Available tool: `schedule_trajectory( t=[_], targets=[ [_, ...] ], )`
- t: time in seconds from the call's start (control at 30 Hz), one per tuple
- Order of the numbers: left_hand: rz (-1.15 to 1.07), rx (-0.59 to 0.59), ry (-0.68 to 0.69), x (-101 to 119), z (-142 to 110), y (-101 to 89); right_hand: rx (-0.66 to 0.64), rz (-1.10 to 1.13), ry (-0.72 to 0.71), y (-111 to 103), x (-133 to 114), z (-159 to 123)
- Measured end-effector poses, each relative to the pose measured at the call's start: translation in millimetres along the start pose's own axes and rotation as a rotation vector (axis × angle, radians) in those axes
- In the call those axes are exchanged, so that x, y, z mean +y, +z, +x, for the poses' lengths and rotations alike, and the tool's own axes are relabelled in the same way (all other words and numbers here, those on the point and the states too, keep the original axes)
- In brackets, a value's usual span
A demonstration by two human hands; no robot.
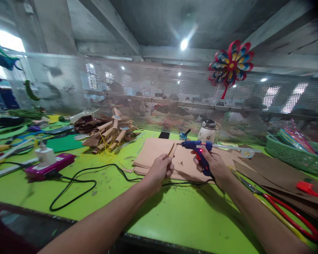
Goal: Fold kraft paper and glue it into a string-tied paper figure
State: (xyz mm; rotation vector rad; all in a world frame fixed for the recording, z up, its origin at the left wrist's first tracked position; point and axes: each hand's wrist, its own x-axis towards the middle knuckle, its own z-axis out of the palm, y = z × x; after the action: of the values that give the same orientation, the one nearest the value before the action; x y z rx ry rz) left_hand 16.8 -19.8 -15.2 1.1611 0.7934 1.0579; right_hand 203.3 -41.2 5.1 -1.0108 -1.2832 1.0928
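Head view, landmark: I take the stack of flat tan paper sheets point(151, 151) as my reference.
Left hand point(159, 171): pinching a thin, pointed brown strip point(171, 149) above the stack; I judge it light, bendable and easily creased, best held by its lower end.
Right hand point(213, 163): wrapped round the handle of a blue plastic glue gun point(193, 145), above the stack's right part, nozzle near the strip.
Gun: probably light, rigid, hot-tipped; I'd grip only the handle.
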Motion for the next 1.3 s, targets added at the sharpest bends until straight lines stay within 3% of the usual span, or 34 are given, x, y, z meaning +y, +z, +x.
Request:
schedule_trajectory(
  t=[0.43, 1.3],
  targets=[
    [-0.015, -0.002, 0.02, -2.7, 2.9, -2.2, -0.007, 0.053, -0.039, 0.6, 0.5, -2.7],
    [-0.032, 0.007, 0.001, -1.0, 1.0, -1.1, 0.007, 0.043, 0.013, 1.6, 1.9, -0.9]
  ],
)
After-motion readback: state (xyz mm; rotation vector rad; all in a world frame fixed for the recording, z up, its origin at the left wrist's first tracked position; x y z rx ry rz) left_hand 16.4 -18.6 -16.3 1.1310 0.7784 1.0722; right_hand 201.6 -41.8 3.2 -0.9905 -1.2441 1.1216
